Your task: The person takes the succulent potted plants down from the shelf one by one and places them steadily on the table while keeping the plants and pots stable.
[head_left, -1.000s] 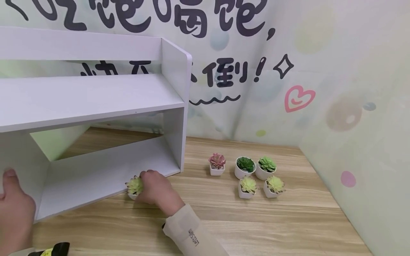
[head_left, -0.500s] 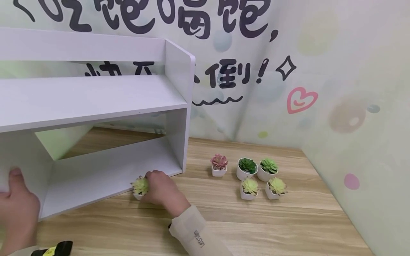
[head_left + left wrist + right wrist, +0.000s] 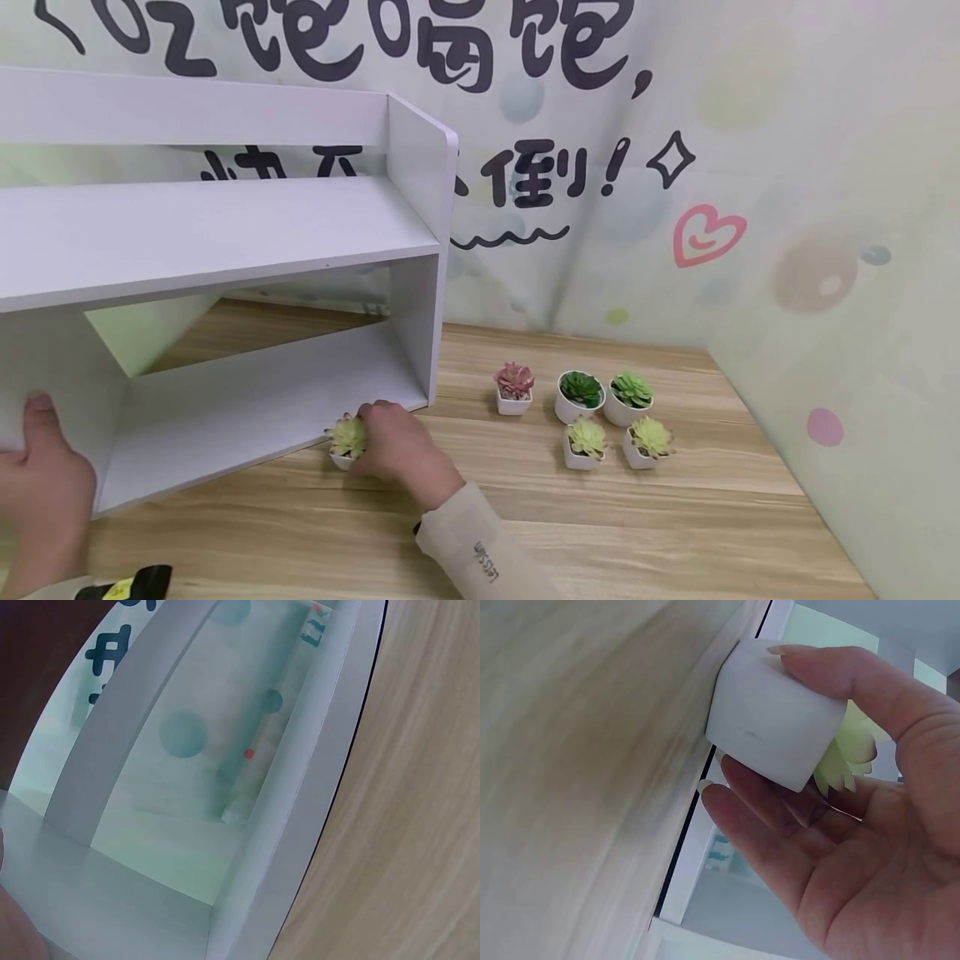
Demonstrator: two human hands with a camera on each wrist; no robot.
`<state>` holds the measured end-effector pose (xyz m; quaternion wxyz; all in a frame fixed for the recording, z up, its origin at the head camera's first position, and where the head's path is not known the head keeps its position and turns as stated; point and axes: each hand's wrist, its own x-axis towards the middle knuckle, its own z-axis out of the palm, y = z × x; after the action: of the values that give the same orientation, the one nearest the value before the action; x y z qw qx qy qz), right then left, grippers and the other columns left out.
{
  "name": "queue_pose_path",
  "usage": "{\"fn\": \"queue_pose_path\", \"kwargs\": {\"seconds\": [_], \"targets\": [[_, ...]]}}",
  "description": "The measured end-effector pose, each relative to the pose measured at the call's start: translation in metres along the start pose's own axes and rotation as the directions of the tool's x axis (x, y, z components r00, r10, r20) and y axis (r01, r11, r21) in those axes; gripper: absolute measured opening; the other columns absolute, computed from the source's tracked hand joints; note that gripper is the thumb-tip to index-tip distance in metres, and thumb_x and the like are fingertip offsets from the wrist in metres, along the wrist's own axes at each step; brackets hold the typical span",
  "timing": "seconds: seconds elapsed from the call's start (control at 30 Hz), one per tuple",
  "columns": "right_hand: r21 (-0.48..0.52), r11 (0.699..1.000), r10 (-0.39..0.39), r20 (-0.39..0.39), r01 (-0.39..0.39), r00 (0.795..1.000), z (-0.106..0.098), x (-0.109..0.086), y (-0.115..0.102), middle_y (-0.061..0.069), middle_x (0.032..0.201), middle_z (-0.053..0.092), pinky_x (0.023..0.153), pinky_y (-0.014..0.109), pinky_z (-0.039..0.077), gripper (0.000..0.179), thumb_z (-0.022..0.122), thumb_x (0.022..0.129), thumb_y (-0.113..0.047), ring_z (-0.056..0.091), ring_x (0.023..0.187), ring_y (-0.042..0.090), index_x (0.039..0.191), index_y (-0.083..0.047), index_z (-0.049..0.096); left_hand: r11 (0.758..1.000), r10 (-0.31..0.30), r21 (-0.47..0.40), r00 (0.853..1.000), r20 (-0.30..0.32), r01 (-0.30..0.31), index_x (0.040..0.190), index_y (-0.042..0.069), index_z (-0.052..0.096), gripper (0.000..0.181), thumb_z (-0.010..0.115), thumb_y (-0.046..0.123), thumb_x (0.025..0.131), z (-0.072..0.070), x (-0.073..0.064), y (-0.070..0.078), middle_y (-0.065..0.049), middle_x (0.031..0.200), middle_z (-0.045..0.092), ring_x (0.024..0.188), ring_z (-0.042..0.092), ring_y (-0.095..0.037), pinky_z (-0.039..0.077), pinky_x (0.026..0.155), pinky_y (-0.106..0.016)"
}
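Note:
My right hand (image 3: 401, 450) grips a small potted succulent (image 3: 347, 437) with pale yellow-green leaves, at the front edge of the white shelf's bottom board. In the right wrist view, the thumb lies on one side of its white pot (image 3: 772, 716) and the fingers curl on the other; the pot sits close to the wooden table. At far left, my left hand (image 3: 48, 492) holds the left side panel of the white shelf (image 3: 270, 408), its thumb on the inner face and its other fingers hidden. The left wrist view catches only a sliver of that hand (image 3: 15, 934).
Right of the shelf stand a red succulent (image 3: 514, 387), a dark green one (image 3: 580, 396), a bright green one (image 3: 630, 397) and two yellow-green ones (image 3: 585, 442) in white pots on the wooden table (image 3: 600, 533). A printed wall covering (image 3: 585, 275) rises behind.
My right hand has shifted right along the shelf's front edge with the succulent in its grip. The left hand stays on the panel; the head view has shifted slightly.

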<state>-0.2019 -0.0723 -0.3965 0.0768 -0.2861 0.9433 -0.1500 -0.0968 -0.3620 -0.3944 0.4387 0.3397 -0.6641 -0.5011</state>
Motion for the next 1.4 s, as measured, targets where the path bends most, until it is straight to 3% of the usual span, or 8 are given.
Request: {"fn": "queue_pose_path", "kwargs": {"seconds": [0.17, 0.27, 0.37, 0.63, 0.87, 1.1, 1.27, 1.4], "targets": [[0.016, 1.0, -0.016, -0.002, 0.016, 1.0, -0.002, -0.003, 0.007, -0.007, 0.091, 0.063, 0.068, 0.016, 0.045, 0.047, 0.09, 0.071, -0.027, 0.051, 0.076, 0.005, 0.111, -0.013, 0.069, 0.999, -0.034, -0.008, 0.999, 0.024, 0.034, 0.163, 0.022, 0.003, 0.068, 0.036, 0.041, 0.107, -0.002, -0.005, 0.011, 0.004, 0.171, -0.001, 0.152, -0.002, 0.001, -0.009, 0.12, -0.012], [0.026, 0.999, -0.028, -0.004, 0.028, 1.0, -0.002, -0.004, 0.012, -0.006, 0.092, 0.064, 0.069, 0.016, 0.045, 0.048, 0.09, 0.071, -0.027, 0.051, 0.077, 0.005, 0.111, -0.012, 0.069, 1.0, 0.002, 0.001, 1.0, 0.012, -0.002, 0.163, 0.021, 0.005, 0.067, 0.036, 0.039, 0.107, -0.001, -0.007, 0.015, 0.003, 0.171, 0.001, 0.152, 0.0, 0.0, -0.008, 0.12, -0.01], [0.034, 0.999, -0.037, -0.006, 0.037, 0.999, -0.002, -0.005, 0.017, -0.006, 0.093, 0.064, 0.07, 0.016, 0.046, 0.049, 0.09, 0.071, -0.027, 0.052, 0.077, 0.005, 0.112, -0.012, 0.069, 0.999, 0.04, 0.002, 0.999, -0.002, -0.04, 0.163, 0.02, 0.007, 0.067, 0.038, 0.039, 0.107, -0.001, -0.006, 0.013, 0.003, 0.171, 0.004, 0.152, 0.002, 0.0, -0.006, 0.119, -0.009], [0.046, 0.998, -0.037, -0.005, 0.037, 0.999, -0.004, -0.01, 0.027, -0.005, 0.093, 0.065, 0.07, 0.017, 0.046, 0.048, 0.089, 0.072, -0.027, 0.052, 0.077, 0.005, 0.113, -0.01, 0.069, 1.0, 0.007, -0.001, 1.0, 0.012, -0.007, 0.163, 0.021, 0.008, 0.065, 0.038, 0.039, 0.107, -0.001, -0.002, 0.004, 0.004, 0.171, 0.007, 0.152, 0.006, 0.001, -0.002, 0.121, -0.011], [0.076, 0.997, -0.019, 0.005, 0.019, 1.0, -0.006, -0.013, 0.035, -0.002, 0.095, 0.065, 0.071, 0.019, 0.048, 0.051, 0.09, 0.071, -0.025, 0.054, 0.078, 0.007, 0.114, -0.009, 0.069, 0.998, 0.06, 0.033, 0.998, 0.002, -0.061, 0.163, 0.022, 0.008, 0.066, 0.037, 0.041, 0.107, -0.001, 0.004, -0.002, 0.004, 0.171, 0.005, 0.152, 0.004, 0.001, -0.004, 0.12, -0.01], [0.089, 0.996, -0.006, 0.005, 0.006, 1.0, -0.009, -0.016, 0.043, -0.004, 0.094, 0.065, 0.076, 0.021, 0.05, 0.051, 0.09, 0.073, -0.031, 0.054, 0.08, 0.008, 0.114, -0.009, 0.068, 0.999, -0.005, 0.043, 1.0, 0.021, 0.004, 0.163, 0.025, 0.008, 0.063, 0.035, 0.04, 0.107, -0.001, -0.003, 0.004, 0.006, 0.171, 0.006, 0.152, 0.006, 0.0, -0.002, 0.124, -0.018], [0.108, 0.994, 0.015, 0.022, -0.017, 1.0, -0.011, -0.018, 0.046, -0.003, 0.095, 0.065, 0.076, 0.023, 0.051, 0.051, 0.09, 0.073, -0.026, 0.055, 0.081, 0.009, 0.115, -0.009, 0.067, 0.998, -0.05, 0.027, 0.998, 0.025, 0.049, 0.163, 0.025, 0.006, 0.065, 0.035, 0.041, 0.107, -0.002, 0.0, 0.001, 0.006, 0.171, 0.004, 0.152, 0.005, 0.0, -0.004, 0.124, -0.017], [0.126, 0.992, 0.029, 0.024, -0.031, 0.999, -0.013, -0.02, 0.05, -0.001, 0.097, 0.066, 0.077, 0.025, 0.052, 0.053, 0.091, 0.072, -0.024, 0.057, 0.082, 0.01, 0.117, -0.007, 0.067, 0.999, 0.03, 0.022, 1.0, -0.002, -0.03, 0.163, 0.022, 0.007, 0.067, 0.038, 0.041, 0.107, -0.001, 0.004, -0.004, 0.004, 0.171, 0.006, 0.151, 0.007, 0.0, -0.001, 0.122, -0.013]]}}
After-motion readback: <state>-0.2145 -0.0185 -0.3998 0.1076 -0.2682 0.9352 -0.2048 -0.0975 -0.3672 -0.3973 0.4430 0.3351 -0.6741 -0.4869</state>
